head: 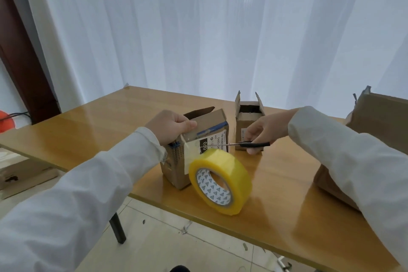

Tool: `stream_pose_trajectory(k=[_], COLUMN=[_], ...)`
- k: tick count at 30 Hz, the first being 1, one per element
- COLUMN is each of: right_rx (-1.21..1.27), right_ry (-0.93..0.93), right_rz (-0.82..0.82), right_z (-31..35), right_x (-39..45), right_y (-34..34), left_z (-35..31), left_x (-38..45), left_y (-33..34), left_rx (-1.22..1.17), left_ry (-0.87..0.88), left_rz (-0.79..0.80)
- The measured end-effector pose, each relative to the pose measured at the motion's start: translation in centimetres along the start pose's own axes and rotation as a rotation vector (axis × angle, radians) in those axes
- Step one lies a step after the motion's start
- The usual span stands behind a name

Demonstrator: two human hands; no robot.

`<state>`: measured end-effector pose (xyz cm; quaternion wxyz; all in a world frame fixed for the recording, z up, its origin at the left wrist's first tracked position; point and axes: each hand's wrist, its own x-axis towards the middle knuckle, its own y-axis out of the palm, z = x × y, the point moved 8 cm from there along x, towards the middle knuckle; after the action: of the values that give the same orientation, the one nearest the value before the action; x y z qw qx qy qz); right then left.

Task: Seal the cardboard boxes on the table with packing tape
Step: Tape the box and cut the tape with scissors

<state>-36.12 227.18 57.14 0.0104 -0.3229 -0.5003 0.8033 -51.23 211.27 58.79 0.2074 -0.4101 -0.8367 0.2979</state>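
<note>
Head view looks down on a small cardboard box standing near the front edge of the wooden worktop, its top flaps closed down except for one flap raised at the far side. A strip of clear tape runs from the top of this box down its near face to a big yellow-tinted tape roll, which hangs tilted just in front of the box, its white printed core facing the near left. The left hand grips the top left corner of the box, fingers curled over the edge and thumb pressed along the top flap. The right hand holds a pair of black-handled scissors, fingers closed about the handles, with the thin blades pointing left and reaching the tape at the box's label. Just behind the right hand stands a second small box with its flaps upright and open. At the far right a larger cardboard box sits partly hidden behind the right sleeve; both arms wear pale long sleeves. White curtains hang behind the worktop, a dark wooden frame rises at the left, and pale floor tiles show below the near edge.
</note>
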Motion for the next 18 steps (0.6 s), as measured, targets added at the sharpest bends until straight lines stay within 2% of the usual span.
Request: stream_pose_trajectory(k=[9, 18], right_rx=[-0.058, -0.003], right_ry=[-0.101, -0.108], right_rz=[0.018, -0.011], right_z=[1.4, 1.0], right_x=[1.5, 1.8], right_y=[-1.7, -2.0], left_z=[0.3, 0.5], left_x=[-0.5, -0.8], left_y=[0.3, 0.4], left_rx=[-0.053, -0.099], left_ry=[0.025, 0.027], left_rz=[0.030, -0.005])
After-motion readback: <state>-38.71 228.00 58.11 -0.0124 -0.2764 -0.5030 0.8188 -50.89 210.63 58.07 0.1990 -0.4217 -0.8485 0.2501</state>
